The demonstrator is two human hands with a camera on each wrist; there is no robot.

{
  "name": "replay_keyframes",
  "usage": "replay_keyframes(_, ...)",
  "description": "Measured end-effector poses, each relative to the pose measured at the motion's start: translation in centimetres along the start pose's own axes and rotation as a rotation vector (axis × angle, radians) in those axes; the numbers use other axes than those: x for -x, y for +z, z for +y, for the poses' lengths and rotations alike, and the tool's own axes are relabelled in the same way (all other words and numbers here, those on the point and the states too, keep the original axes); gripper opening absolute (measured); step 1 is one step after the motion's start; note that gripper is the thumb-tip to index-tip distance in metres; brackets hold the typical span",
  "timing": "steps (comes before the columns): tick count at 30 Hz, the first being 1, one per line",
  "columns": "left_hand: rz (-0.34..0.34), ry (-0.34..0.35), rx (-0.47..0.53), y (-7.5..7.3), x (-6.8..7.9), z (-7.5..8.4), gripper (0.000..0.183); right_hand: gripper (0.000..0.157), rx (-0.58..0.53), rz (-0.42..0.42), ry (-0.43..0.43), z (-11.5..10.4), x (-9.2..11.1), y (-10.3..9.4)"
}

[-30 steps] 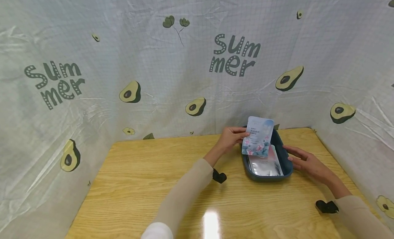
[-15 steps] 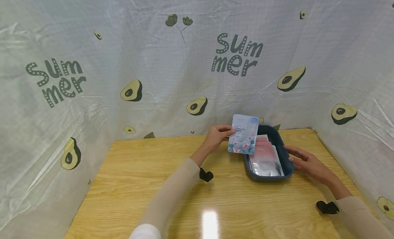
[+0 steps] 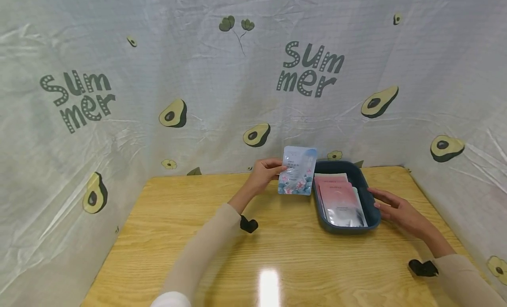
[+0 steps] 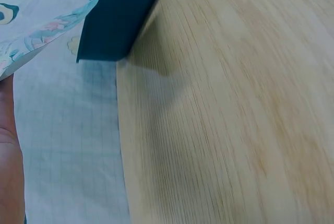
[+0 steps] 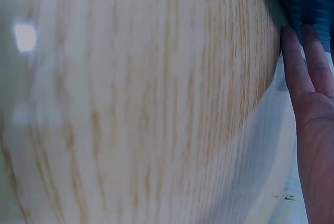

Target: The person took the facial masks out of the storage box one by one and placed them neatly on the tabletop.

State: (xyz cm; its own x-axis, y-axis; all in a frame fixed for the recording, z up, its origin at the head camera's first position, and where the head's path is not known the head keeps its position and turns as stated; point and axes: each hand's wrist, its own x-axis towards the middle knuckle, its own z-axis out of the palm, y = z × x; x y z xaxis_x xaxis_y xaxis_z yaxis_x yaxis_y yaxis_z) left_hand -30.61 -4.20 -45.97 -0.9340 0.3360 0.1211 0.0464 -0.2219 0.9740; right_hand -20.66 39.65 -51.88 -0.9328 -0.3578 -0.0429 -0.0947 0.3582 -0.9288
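Observation:
My left hand [image 3: 263, 173] pinches the left edge of a pale blue sheet mask packet [image 3: 297, 170] printed with pink lotus flowers. The packet is held up just left of a dark blue bin [image 3: 374, 219]. In the left wrist view the packet [image 4: 47, 33] shows nearly edge-on. Inside the bin lie several pink and silver sheet mask packets [image 3: 342, 203], overlapping one another. My right hand [image 3: 400, 212] rests against the bin's right side with its fingers extended; in the right wrist view the fingertips [image 5: 308, 33] meet the bin's ribbed wall.
The wooden table [image 3: 178, 236] carries the bin near its back right corner. A white curtain [image 3: 214, 100] with avocado and lettering prints hangs behind the table and on both sides. Black bands [image 3: 248, 224] hang by the wrists.
My left hand has drawn the blue packet from over the bin to the left, uncovering the pink packets. My right hand has stayed at the bin's side.

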Motion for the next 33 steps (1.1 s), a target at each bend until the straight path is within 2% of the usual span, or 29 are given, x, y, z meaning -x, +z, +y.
replay_keyframes(5, 0.003, 0.028, -0.009, -1.3, 0.9, 0.6, 0.009, 0.055, 0.004, 0.006, -0.001, -0.1, 0.1, 0.0)
replay_keyframes(10, 0.015, 0.024, -0.013, -2.8, 1.9, 1.0, 0.019, 0.056, -0.002, 0.000, 0.001, -0.1, 0.1, 0.1)
replay_keyframes(19, 0.034, 0.033, -0.035, -5.5, 3.2, 1.8, 0.024, 0.054, -0.063, -0.020, -0.035, 0.4, 0.1, -0.1)
replay_keyframes(33, 0.091, 0.031, -0.067, -9.2, 5.5, 3.0, 0.026, 0.055, 0.034, 0.022, -0.013, 0.2, 0.2, 0.2)
